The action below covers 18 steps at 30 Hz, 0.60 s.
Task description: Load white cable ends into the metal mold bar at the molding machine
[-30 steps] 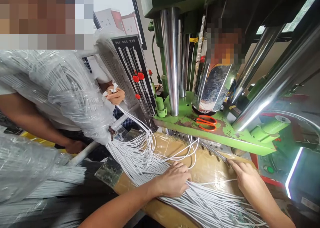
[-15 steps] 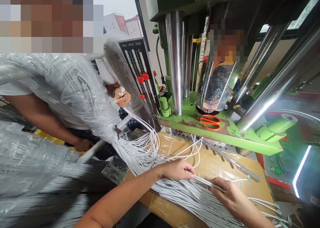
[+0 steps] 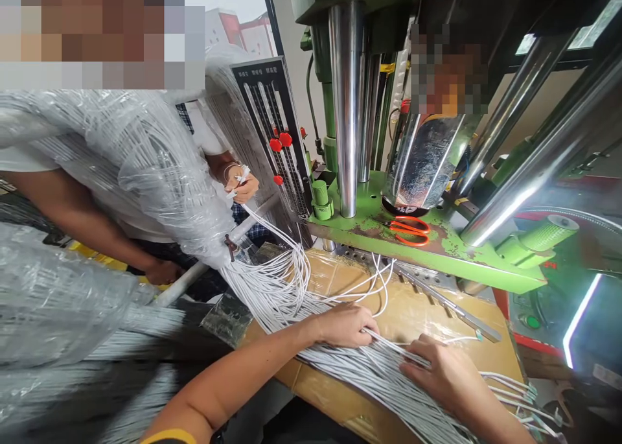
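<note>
Your right hand (image 3: 440,376) has come back from the metal bar (image 3: 449,304) since a second ago and now lies flat on the white cables (image 3: 369,373), fingers loose. Your left hand (image 3: 346,326) pinches a few strands just beside it. The cables cross the taped cardboard bench (image 3: 413,314); their far ends run out of frame. More cables fill a clear plastic bag (image 3: 126,165), contents blurred.

Taped cardboard bench (image 3: 418,314) under white wires (image 3: 369,373), metal bar (image 3: 451,308)
</note>
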Each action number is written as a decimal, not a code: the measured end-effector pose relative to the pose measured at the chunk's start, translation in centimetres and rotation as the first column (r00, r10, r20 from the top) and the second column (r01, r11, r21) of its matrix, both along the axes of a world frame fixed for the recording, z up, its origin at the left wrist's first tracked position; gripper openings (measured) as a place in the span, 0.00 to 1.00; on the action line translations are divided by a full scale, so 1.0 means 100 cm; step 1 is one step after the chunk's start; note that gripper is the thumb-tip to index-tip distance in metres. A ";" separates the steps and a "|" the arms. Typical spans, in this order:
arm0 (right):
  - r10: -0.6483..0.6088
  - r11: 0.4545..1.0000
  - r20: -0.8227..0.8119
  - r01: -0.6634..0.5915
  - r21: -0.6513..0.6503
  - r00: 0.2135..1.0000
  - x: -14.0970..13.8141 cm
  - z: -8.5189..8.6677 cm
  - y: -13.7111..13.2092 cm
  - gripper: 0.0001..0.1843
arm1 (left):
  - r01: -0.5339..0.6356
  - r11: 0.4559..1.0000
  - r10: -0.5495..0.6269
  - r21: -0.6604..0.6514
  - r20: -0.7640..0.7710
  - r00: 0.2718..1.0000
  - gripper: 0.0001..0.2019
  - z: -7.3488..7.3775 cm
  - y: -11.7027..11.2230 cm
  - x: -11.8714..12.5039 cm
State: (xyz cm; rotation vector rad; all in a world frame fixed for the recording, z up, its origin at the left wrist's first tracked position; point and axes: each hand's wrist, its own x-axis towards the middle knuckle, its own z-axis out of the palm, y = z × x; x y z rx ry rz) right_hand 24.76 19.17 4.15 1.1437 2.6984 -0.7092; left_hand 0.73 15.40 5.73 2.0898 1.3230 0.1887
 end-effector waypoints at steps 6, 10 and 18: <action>0.043 0.996 -0.122 -0.034 0.081 0.992 -0.003 0.024 -0.012 0.15 | 0.005 1.000 -0.007 0.020 0.103 0.995 0.15 0.031 -0.008 -0.002; 0.259 0.965 -0.200 -0.242 0.105 0.945 0.021 0.054 -0.016 0.16 | 0.053 0.997 -0.045 -0.052 0.157 0.987 0.12 0.061 -0.040 -0.011; 0.396 0.918 -0.090 -0.390 0.076 0.914 0.023 0.027 -0.042 0.18 | 0.030 0.930 0.078 -0.368 0.276 0.958 0.03 0.031 -0.085 0.021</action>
